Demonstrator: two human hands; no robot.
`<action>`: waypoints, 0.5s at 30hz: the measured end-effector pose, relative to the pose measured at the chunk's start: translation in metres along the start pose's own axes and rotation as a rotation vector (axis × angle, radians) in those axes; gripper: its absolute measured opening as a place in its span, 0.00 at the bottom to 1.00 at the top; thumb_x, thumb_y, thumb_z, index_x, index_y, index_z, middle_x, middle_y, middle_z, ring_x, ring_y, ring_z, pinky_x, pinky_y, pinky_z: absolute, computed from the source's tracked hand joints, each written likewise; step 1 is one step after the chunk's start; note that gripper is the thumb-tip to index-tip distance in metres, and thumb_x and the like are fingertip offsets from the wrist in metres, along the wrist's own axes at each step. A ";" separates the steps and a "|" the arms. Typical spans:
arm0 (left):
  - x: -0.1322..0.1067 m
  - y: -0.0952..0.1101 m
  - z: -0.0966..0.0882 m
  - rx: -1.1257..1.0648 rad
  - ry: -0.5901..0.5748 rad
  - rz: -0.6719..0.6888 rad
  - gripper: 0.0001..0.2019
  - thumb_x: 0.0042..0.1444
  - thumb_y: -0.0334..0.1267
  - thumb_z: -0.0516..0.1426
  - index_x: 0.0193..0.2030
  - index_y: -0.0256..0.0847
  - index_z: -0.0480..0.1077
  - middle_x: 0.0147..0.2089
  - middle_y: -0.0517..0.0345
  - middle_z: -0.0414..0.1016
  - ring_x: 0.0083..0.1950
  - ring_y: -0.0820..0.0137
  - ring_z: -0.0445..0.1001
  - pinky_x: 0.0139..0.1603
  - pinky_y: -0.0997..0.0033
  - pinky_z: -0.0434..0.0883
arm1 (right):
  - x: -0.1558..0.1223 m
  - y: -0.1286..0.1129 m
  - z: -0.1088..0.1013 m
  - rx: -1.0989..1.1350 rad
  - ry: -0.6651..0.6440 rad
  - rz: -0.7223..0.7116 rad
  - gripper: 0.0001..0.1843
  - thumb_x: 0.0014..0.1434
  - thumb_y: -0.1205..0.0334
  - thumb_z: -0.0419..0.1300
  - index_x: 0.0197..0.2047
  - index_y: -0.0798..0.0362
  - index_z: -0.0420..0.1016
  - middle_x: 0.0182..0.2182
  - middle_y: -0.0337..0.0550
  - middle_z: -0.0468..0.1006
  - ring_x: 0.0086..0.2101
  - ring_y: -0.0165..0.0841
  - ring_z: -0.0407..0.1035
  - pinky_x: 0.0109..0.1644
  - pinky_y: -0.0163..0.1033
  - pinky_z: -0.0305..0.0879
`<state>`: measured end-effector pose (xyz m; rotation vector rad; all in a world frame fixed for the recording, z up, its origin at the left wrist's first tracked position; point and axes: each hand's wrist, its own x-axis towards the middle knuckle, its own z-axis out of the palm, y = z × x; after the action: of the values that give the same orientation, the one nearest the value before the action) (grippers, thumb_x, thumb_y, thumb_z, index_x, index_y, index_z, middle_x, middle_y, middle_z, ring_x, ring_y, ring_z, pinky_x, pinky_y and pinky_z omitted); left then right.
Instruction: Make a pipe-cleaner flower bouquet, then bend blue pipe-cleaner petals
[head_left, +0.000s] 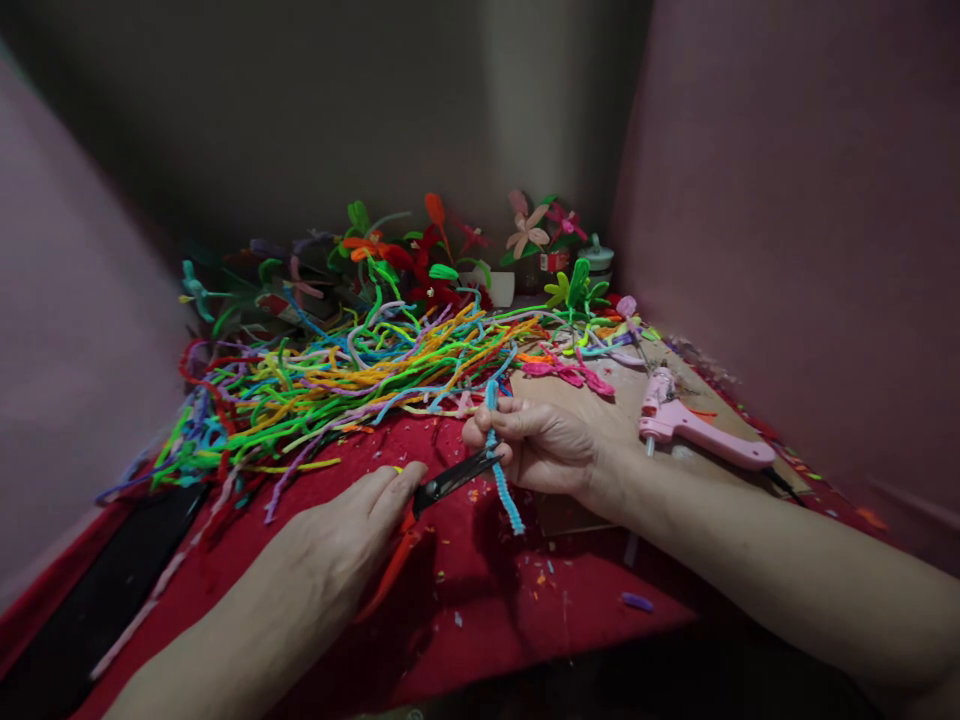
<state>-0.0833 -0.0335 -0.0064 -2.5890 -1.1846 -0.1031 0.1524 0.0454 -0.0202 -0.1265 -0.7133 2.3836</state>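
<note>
My right hand point(551, 440) pinches a light blue pipe cleaner point(507, 495) between thumb and fingers. The pipe cleaner's upper part looks folded into a loop, and one tail hangs below the fingers. My left hand point(349, 530) is closed around the red-orange handles of a pair of scissors point(454, 480). The dark blades point right and reach the pipe cleaner just under my right fingertips. Whether they touch it or are fully closed I cannot tell.
A heap of colourful pipe cleaners point(360, 370) covers the red cloth point(442, 640) at the back. Pipe-cleaner flowers point(527, 232) stand behind it. On the right, a pink hot glue gun point(697, 432) lies on a brown board point(600, 405). A black flat object point(112, 590) lies at the left.
</note>
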 end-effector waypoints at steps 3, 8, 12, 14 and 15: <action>0.001 -0.002 -0.001 -0.076 0.032 0.022 0.24 0.56 0.22 0.42 0.59 0.37 0.60 0.52 0.48 0.74 0.49 0.67 0.75 0.47 0.71 0.74 | 0.000 0.000 0.000 0.007 0.008 0.012 0.05 0.45 0.74 0.66 0.28 0.62 0.74 0.25 0.42 0.78 0.21 0.21 0.70 0.26 0.23 0.67; 0.003 -0.002 -0.003 -0.146 0.087 0.039 0.22 0.58 0.23 0.42 0.58 0.37 0.61 0.52 0.49 0.75 0.50 0.68 0.75 0.49 0.73 0.72 | 0.000 0.000 0.002 0.007 0.016 0.007 0.04 0.45 0.75 0.65 0.27 0.62 0.73 0.25 0.42 0.78 0.20 0.21 0.69 0.25 0.22 0.67; 0.002 -0.003 -0.002 -0.175 0.113 0.053 0.22 0.59 0.25 0.43 0.60 0.37 0.58 0.51 0.50 0.76 0.48 0.69 0.76 0.49 0.75 0.72 | 0.000 0.001 0.003 -0.023 0.069 -0.013 0.03 0.49 0.76 0.62 0.26 0.61 0.72 0.24 0.42 0.77 0.19 0.20 0.67 0.25 0.23 0.66; 0.001 -0.005 0.001 -0.170 0.115 0.058 0.23 0.58 0.24 0.43 0.61 0.37 0.58 0.50 0.50 0.76 0.48 0.68 0.76 0.48 0.74 0.73 | 0.000 0.001 0.003 -0.030 0.098 -0.023 0.04 0.49 0.77 0.61 0.27 0.61 0.72 0.24 0.41 0.76 0.20 0.21 0.68 0.25 0.24 0.66; 0.000 -0.006 0.003 -0.158 0.119 0.055 0.24 0.58 0.24 0.43 0.61 0.37 0.57 0.49 0.50 0.76 0.47 0.68 0.76 0.47 0.73 0.73 | 0.001 0.001 0.003 -0.030 0.108 -0.023 0.04 0.49 0.77 0.60 0.27 0.61 0.72 0.24 0.41 0.76 0.20 0.22 0.68 0.25 0.24 0.66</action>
<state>-0.0878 -0.0288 -0.0077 -2.7052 -1.1033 -0.3472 0.1505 0.0435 -0.0179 -0.2558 -0.6959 2.3252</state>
